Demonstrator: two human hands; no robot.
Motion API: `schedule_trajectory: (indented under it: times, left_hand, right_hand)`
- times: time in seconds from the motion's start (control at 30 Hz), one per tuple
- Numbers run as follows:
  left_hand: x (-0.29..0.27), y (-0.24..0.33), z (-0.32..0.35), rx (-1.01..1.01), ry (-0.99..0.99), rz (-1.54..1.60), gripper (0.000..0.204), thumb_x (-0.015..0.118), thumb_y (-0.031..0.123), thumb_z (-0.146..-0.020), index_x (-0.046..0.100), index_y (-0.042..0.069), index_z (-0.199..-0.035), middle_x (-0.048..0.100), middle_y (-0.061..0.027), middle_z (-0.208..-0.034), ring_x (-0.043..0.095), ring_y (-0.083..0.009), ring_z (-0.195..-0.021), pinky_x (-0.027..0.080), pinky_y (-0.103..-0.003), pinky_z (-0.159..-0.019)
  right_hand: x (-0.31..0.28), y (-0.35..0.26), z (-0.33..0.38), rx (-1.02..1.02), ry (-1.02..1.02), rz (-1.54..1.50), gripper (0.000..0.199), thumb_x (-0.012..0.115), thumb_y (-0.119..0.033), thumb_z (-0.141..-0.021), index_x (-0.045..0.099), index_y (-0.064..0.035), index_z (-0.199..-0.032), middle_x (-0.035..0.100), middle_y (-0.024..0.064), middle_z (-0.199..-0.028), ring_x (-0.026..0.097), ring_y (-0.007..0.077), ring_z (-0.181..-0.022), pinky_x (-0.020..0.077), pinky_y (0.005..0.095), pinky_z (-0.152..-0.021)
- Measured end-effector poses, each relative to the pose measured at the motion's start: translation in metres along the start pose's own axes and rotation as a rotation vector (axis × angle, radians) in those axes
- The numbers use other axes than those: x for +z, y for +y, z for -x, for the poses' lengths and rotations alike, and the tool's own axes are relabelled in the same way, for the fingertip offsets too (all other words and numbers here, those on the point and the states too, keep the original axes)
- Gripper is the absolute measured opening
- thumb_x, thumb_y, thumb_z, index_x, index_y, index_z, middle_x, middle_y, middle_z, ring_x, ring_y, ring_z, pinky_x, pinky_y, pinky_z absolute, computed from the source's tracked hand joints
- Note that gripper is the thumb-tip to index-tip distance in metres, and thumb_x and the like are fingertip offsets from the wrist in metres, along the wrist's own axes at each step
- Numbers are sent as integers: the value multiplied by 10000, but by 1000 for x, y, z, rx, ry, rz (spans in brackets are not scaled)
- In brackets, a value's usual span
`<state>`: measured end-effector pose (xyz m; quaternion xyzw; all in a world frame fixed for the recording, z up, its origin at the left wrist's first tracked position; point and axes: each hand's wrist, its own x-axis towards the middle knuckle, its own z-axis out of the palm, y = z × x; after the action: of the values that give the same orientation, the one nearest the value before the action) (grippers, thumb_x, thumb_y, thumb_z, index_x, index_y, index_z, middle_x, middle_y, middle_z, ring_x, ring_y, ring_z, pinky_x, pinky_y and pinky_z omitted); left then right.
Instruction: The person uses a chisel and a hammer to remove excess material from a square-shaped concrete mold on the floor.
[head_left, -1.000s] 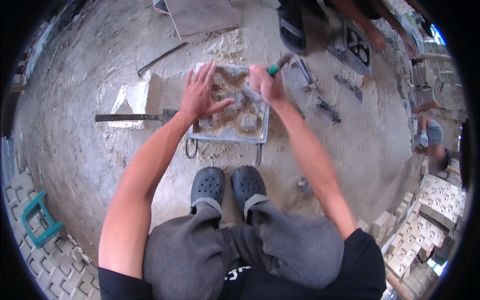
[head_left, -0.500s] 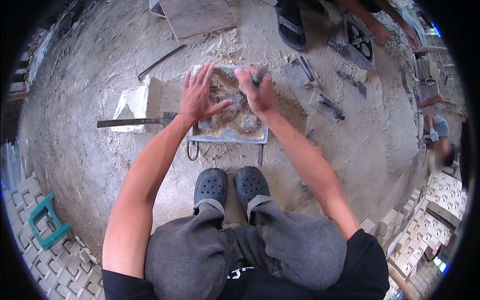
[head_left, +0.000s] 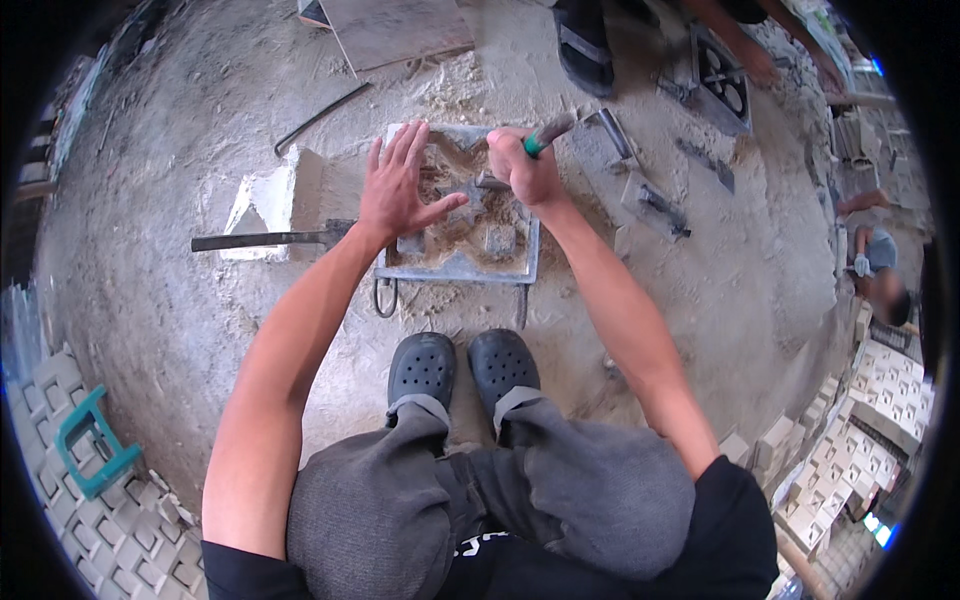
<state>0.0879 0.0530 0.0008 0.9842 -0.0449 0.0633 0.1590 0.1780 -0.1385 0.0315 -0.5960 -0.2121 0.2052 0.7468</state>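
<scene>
Under the spread left hand (head_left: 400, 190), the sandy metal mould (head_left: 460, 262) stays put while the right hand (head_left: 522, 165), fist around a green-handled tool (head_left: 545, 133), has moved inward to dig.

teal stool (head_left: 92, 450) lower left | patterned blocks (head_left: 880, 400) stacked right | black clogs (head_left: 465, 370) | pale block (head_left: 275, 200) on ground

The person wears a black short-sleeved shirt (head_left: 740, 520), dusty grey trousers (head_left: 560, 490) and dark perforated clogs (head_left: 465, 365). Both forearms are bare, as are the left hand (head_left: 400, 190) and right hand (head_left: 525, 165).
</scene>
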Motion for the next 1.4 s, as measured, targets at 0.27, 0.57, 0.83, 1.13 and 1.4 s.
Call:
schedule_trajectory:
  times: [0.27, 0.57, 0.83, 1.13, 1.4]
  left_hand:
    - [-2, -4, 3, -21, -15, 35, 1126, 603, 747, -752, 217, 13, -1514, 298, -160, -1546, 218, -290, -1466, 101, -489, -1206]
    - [1, -5, 2, -11, 13, 14, 1103, 574, 764, -763, 245, 16, -1504, 328, -161, -1529, 253, -296, -1453, 112, -497, -1201]
    - [-1, 0, -1, -9, 28, 48, 1041, 576, 724, -793, 247, 49, -1514, 322, -154, -1539, 251, -289, -1456, 120, -500, -1198]
    - [6, 1, 1, -16, 45, 38, 1037, 494, 772, -813, 270, 30, -1501, 332, -144, -1535, 255, -285, -1455, 109, -497, -1204]
    - [3, -9, 7, -17, 49, 48, 1006, 509, 739, -829, 267, 28, -1499, 338, -146, -1532, 260, -288, -1452, 122, -491, -1205]
  right_hand:
    - [-3, -68, -20, -140, -77, -178, 464, 533, -249, -968, 403, -105, -547, 354, -43, -484, 306, 63, -409, 223, 264, -397]
    - [-2, -20, -10, -26, -29, 12, 406, 532, -182, -942, 455, -81, -556, 381, -48, -508, 334, 63, -442, 251, 273, -427]
    - [-14, -9, 9, -21, -57, 66, 414, 539, -186, -939, 410, -88, -558, 377, -47, -500, 322, 58, -440, 245, 270, -436]
    - [-17, -23, 17, -200, -224, 110, 426, 432, -127, -955, 331, -91, -542, 320, -21, -474, 259, 83, -416, 212, 292, -412]
    - [-6, -47, 15, -23, -182, 31, 407, 459, -124, -917, 339, -54, -535, 332, -37, -496, 283, 66, -447, 204, 285, -437]
